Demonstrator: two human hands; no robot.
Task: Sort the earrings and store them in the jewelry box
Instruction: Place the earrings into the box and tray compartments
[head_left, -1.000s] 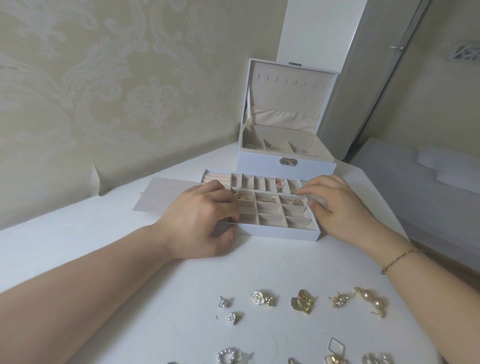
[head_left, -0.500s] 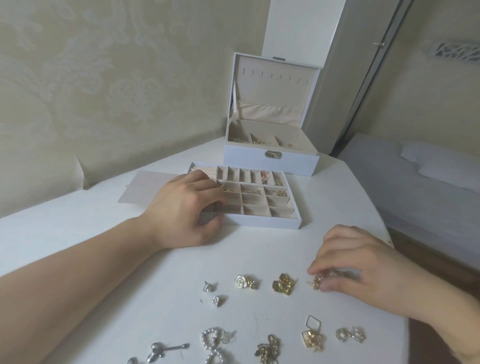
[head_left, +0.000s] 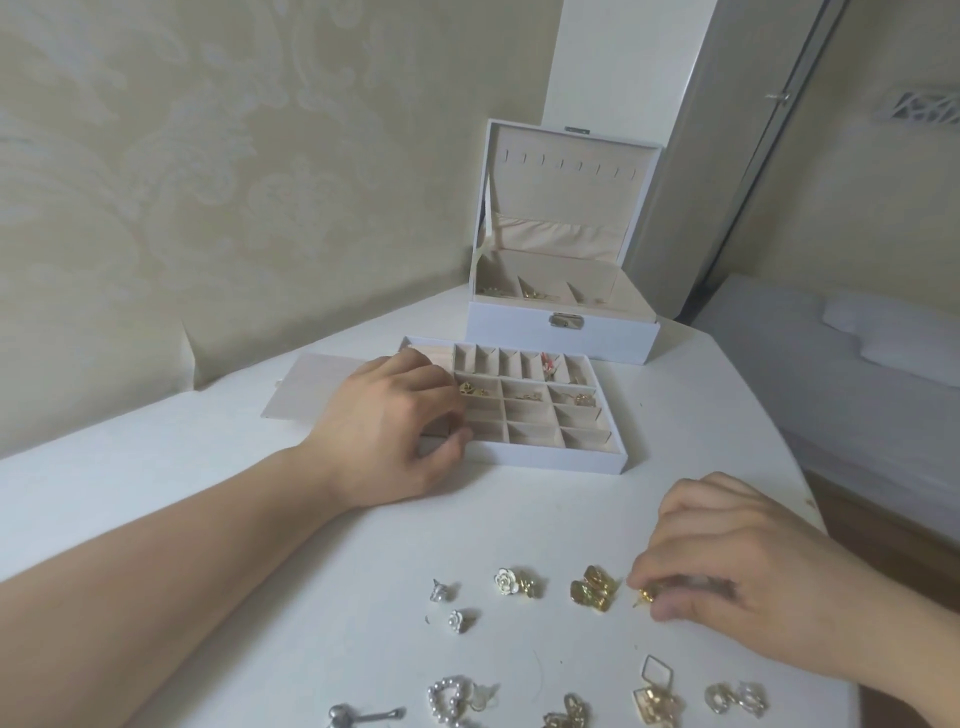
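The divided tray (head_left: 540, 415) is lying on the white table (head_left: 208, 467), just in front of the open white jewelry box (head_left: 561, 332), whose lid is standing upright. The left hand (head_left: 389, 431) is resting over the tray's near-left corner, fingers curled over its rim and the thumb pressing against its front wall, so it is gripping the tray. Inside the tray, a gold earring (head_left: 470, 388) is sitting in the compartment right beside the left fingertips, and a red piece (head_left: 549, 362) is lying in the tray's far row; a few small pieces are also showing in the compartments to the right. On the near side of the tray, well apart from it, the right hand (head_left: 727, 566) is hovering low over the table, its thumb and forefinger pinching a small gold stud earring (head_left: 647, 595). Just to the left of that hand a gold butterfly earring (head_left: 592, 590) is lying, then a white rose earring (head_left: 506, 581), then two small silver studs (head_left: 447, 605). Nearer the camera than the tray, a pearl heart earring (head_left: 449, 696) and a gold square hoop (head_left: 655, 688) are lying on the table.
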